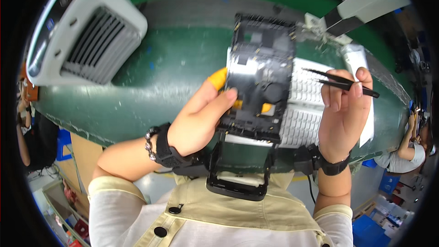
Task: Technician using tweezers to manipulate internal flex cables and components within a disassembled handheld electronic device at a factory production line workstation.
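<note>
My left hand (pixel 197 120) grips a black plastic housing (pixel 261 71) by its left edge, the thumb on top and other fingers partly hidden beneath. An orange-yellow finger cot (pixel 218 78) covers one fingertip, and more of that colour shows through openings in the housing. In my right hand (pixel 344 114), to the right of the housing, black tweezers (pixel 342 81) are pinched with their tips pointing left. Those tips are apart from the housing, above a white tray (pixel 304 126) with rows of small compartments. What the compartments hold is too small to tell.
A pale fan-like machine (pixel 98 41) with a slatted grille stands at the left on the green table (pixel 173 55). Between my forearms is a black rectangular frame (pixel 235 193). A white arm-like fixture (pixel 368 2) rises at the far right. Another person (pixel 407 155) sits at the right.
</note>
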The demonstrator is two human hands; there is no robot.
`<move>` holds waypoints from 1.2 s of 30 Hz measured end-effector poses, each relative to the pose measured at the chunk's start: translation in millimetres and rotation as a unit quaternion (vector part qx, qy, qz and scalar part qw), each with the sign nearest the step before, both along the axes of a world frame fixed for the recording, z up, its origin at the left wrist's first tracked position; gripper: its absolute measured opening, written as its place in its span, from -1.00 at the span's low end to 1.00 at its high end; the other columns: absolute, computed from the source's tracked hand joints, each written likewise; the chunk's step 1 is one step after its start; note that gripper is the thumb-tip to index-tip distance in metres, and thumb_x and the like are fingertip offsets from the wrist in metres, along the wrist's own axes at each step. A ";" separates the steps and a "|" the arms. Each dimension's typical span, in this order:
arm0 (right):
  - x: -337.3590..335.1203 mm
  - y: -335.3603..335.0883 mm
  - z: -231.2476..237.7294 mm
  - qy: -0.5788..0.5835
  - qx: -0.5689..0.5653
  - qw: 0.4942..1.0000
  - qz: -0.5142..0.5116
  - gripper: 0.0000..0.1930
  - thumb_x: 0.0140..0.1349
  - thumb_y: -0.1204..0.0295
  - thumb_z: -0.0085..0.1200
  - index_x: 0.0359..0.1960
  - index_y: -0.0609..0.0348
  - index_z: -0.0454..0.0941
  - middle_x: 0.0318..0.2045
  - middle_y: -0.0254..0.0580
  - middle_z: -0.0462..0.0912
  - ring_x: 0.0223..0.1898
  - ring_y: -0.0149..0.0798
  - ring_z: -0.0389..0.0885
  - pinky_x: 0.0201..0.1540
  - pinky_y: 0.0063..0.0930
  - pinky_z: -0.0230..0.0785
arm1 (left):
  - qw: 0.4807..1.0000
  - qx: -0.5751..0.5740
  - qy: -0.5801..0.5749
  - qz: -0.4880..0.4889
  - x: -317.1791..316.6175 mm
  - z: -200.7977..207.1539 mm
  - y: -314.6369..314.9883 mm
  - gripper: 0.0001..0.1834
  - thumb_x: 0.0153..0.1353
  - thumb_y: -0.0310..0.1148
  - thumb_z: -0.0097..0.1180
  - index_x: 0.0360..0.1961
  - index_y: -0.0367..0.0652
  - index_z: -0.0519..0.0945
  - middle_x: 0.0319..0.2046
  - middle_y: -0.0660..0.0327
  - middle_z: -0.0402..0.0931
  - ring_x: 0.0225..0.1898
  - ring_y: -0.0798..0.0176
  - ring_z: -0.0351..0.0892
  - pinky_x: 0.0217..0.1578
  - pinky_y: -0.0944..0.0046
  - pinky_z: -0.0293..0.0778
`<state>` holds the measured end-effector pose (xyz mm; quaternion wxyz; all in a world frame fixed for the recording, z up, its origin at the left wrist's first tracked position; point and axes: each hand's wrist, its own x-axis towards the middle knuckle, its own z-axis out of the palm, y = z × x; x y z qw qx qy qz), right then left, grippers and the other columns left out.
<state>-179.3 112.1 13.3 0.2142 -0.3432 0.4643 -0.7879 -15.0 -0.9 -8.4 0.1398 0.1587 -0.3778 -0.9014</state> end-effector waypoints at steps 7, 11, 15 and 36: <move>-43.1 -0.4 -2.6 -0.064 0.051 0.996 -0.040 -0.85 0.09 0.45 -0.11 -0.34 0.16 0.21 -0.49 -0.16 0.48 -0.68 -0.62 0.11 -0.55 -0.72 0.06 | 0.990 -0.034 0.058 -0.121 -7.2 -4.8 -10.3 -0.11 -0.16 -0.65 -0.05 0.16 -0.14 -0.28 0.06 0.09 0.05 0.07 0.19 0.14 0.02 0.22 0.13; -59.2 8.2 -19.8 -0.114 0.039 0.992 -0.045 -0.84 0.08 0.45 -0.09 -0.35 0.16 0.20 -0.50 -0.24 0.49 -0.68 -0.63 0.10 -0.57 -0.75 0.04 | 0.987 -0.066 0.014 -0.145 -17.7 6.1 -3.1 -0.14 -0.14 -0.67 -0.06 0.16 -0.10 -0.22 0.04 0.13 0.09 0.05 0.26 0.17 -0.10 0.24 0.31; -59.4 13.1 -17.5 -0.114 0.020 0.992 -0.045 -0.85 0.08 0.46 -0.09 -0.35 0.15 0.20 -0.50 -0.23 0.50 -0.67 -0.64 0.10 -0.58 -0.78 0.02 | 0.983 -0.136 -0.095 -0.079 -44.7 10.4 -36.4 -0.34 -0.03 -0.59 -0.09 0.12 -0.18 -0.03 -0.06 0.14 0.23 -0.08 0.32 0.29 -0.14 0.27 0.36; -50.8 12.3 -18.6 -0.082 0.072 0.994 -0.003 -0.78 0.05 0.47 -0.02 -0.32 0.19 0.20 -0.59 -0.31 0.44 -0.61 -0.64 0.31 -0.61 -0.83 0.10 | 0.972 -0.161 -0.089 0.144 -101.9 54.4 -172.4 -0.55 -0.01 -0.10 -0.06 -0.21 -0.25 0.30 -0.18 0.04 0.28 -0.17 0.09 0.32 -0.12 -0.01 0.25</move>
